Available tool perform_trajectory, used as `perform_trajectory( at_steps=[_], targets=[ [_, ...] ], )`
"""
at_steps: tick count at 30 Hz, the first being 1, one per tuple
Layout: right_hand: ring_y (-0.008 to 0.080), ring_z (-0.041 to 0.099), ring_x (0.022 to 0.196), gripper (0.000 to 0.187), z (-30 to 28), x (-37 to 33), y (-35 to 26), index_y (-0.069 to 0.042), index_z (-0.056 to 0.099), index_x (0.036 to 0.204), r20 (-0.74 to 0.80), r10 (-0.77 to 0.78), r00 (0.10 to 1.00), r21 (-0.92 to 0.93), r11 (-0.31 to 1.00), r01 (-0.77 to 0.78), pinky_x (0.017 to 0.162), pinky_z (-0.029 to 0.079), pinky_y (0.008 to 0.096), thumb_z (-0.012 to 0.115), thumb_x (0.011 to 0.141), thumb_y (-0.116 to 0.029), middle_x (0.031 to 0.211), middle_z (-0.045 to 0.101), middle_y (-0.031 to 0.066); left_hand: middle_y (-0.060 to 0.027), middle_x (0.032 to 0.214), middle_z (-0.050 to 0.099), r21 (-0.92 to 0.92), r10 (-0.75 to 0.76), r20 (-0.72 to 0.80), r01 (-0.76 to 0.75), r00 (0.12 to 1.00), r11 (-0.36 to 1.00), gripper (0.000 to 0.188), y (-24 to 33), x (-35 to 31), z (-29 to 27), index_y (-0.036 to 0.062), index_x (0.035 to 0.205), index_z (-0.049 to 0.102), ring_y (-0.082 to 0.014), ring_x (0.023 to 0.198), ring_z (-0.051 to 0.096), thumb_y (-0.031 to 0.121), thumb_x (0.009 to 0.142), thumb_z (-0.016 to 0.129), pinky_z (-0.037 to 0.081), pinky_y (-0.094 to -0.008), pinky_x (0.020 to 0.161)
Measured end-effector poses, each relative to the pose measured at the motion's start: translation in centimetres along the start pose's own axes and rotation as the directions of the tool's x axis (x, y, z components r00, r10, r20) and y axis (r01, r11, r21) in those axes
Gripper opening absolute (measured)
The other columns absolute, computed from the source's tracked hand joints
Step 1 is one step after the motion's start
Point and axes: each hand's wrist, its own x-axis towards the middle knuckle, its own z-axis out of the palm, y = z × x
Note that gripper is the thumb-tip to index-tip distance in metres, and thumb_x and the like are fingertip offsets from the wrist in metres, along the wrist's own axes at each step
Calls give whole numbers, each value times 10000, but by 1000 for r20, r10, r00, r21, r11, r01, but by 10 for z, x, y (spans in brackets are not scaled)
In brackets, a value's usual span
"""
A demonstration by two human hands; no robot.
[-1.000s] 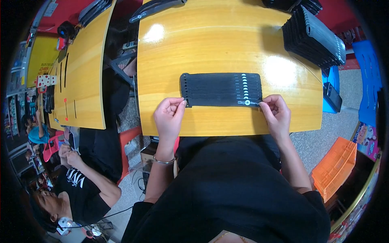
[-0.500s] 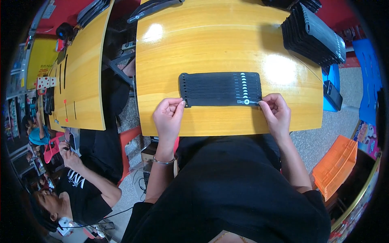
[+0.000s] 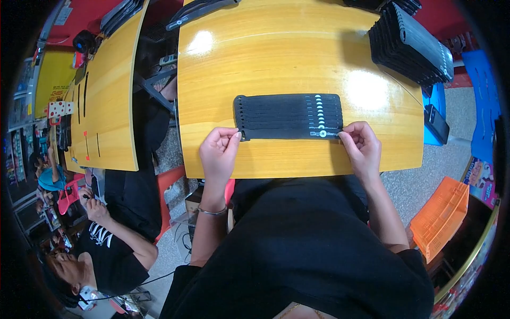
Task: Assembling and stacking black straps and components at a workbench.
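A row of black straps (image 3: 289, 116) lies flat, side by side, on the yellow wooden table (image 3: 265, 58) just in front of me. Each strap has a small white mark near its right end. My left hand (image 3: 219, 153) pinches the left end of the nearest strap. My right hand (image 3: 362, 149) pinches the right end of that same strap. Both hands rest at the table's near edge.
A tall stack of black straps (image 3: 411, 45) stands at the table's far right. A second yellow table (image 3: 109, 101) is to the left. Another person (image 3: 101, 250) sits at lower left. An orange crate (image 3: 443, 215) stands on the floor at right, and a blue stool (image 3: 435, 114) holds a phone.
The straps and my hands have stayed almost where they were; my fingers have only shifted slightly on the ends of the nearest strap.
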Motion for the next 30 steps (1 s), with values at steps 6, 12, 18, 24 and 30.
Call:
perform_trajectory(
  at_steps=[6,12,18,24,30],
  targets=[
    [25,538,636,90,-1,0,1,0,583,880,10,23,1000,0,1000,-23,560,433,164,658,837,-25,740,594,-9,-8,751,608,22,30,26,-31,999,999,59,-2,1,-1,-38,921,576,-2,635,541,-50,865,590,388,-129,532],
    [19,527,629,87,-2,1,-1,-1,586,872,12,27,1000,-6,1000,-26,554,430,161,660,836,-30,735,591,-15,-3,742,601,2,14,21,-14,1000,1000,51,-1,1,1,-39,913,576,4,620,527,-47,865,591,377,-127,521],
    [18,528,619,88,-2,1,1,-4,591,860,11,12,1000,-42,999,-12,547,430,160,668,832,-36,724,592,-16,11,712,587,38,9,18,-9,1000,999,38,0,1,2,-39,895,578,12,590,506,-51,862,592,352,-127,496],
    [23,539,619,95,-1,1,0,-6,599,848,-5,-10,1000,-91,996,9,542,441,169,683,820,-39,724,606,-4,20,697,574,82,16,0,-16,1000,996,47,1,1,4,-33,891,576,11,586,504,-59,856,595,355,-127,499],
    [24,530,598,99,1,1,-2,-3,599,850,-26,-33,999,-126,992,30,526,431,172,686,812,-29,715,603,-2,19,708,576,105,21,19,-23,1000,994,53,3,0,1,-31,889,575,10,580,504,-65,852,593,361,-129,496]
  ],
)
